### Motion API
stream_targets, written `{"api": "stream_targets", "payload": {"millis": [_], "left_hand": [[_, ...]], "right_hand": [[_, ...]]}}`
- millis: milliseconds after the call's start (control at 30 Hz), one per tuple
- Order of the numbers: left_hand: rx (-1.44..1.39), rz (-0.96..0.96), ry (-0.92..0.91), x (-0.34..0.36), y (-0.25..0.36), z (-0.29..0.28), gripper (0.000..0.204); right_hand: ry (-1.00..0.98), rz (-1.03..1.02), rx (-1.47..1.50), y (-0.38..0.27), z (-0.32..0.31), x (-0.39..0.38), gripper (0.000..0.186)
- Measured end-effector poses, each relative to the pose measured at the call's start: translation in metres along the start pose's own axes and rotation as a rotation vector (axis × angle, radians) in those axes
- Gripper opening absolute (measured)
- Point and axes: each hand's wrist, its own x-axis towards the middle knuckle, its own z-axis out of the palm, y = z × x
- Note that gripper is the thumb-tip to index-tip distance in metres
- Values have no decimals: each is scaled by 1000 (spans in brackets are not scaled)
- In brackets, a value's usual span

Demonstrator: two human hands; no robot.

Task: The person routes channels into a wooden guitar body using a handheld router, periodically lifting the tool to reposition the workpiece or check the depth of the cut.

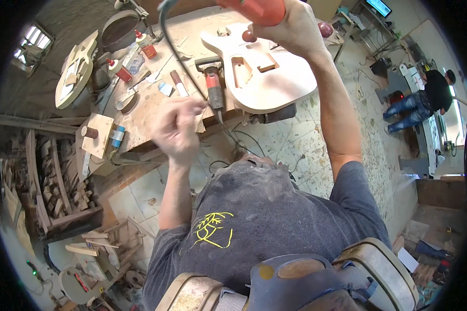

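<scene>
A person's right hand (290,28) wraps tight around an orange power tool (254,10) at twelve o'clock, directly above an unfinished pale wooden guitar body (264,72) lying on the workbench (145,111). The left hand (177,129), blurred at about ten o'clock from the frame's centre, is curled with its fingers drawn together; whether it pinches anything cannot be told. A dark cable (166,31) arcs from the tool down over the bench. The guitar body's lower curve overhangs the bench's near edge at about one o'clock, with bare tiled floor (296,140) below it and open room to its right. Just left of the body lies a red-handled power tool (213,88), and beyond it, toward eleven o'clock, stand two red glue bottles (135,57) amid scraps and hand tools. A second, unfinished guitar-shaped piece (75,70) leans at ten o'clock. The benchtop is dusty and stained. Wood offcuts (52,186) crowd shelves at nine o'clock; another person (425,101) stands at a machine at three o'clock.
</scene>
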Motion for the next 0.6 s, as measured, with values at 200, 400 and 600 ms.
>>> {"api": "stream_targets", "payload": {"millis": [200, 400, 600], "left_hand": [[-67, -405, 30, -11, -68, -8, 31], [-151, -559, -104, -15, -129, 2, 19], [-188, -542, -7, 15, -149, 3, 22]], "right_hand": [[33, 152, 71, 5, 9, -5, 69], [116, 243, 576, 19, 36, -18, 64], [61, 375, 420, 47, 61, -27, 32]]}}
